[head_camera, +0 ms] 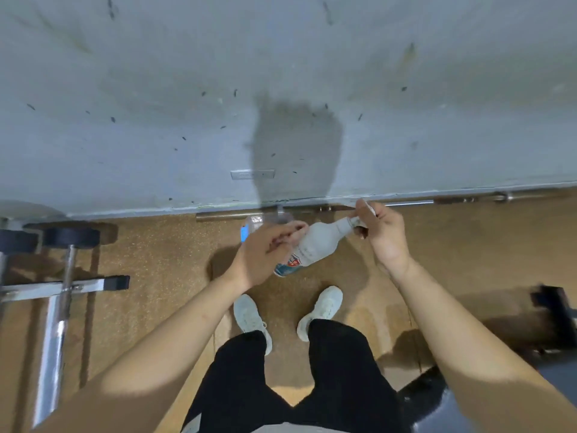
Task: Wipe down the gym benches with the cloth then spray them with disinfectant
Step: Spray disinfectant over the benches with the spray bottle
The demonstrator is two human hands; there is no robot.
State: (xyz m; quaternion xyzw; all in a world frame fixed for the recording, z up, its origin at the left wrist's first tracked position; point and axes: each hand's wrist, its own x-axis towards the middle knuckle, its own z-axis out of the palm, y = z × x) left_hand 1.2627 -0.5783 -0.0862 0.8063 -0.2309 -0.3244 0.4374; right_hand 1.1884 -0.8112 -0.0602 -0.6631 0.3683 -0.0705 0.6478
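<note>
the left hand [265, 254] curls its fingers round the body of the white bottle [318, 242] (tilted, held above the tan floor [162, 260] near the grey wall [156, 120]); the right hand [384, 235] pinches its cap end.

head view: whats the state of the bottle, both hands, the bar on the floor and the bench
white plastic bottle with red and blue label, tilted in the air, held by both hands
left hand, grips the bottle's body
right hand, fingers curled round the bottle's top; cap hidden
long steel bar, lying on the floor along the wall
black padded bench, untouched by either hand
</note>
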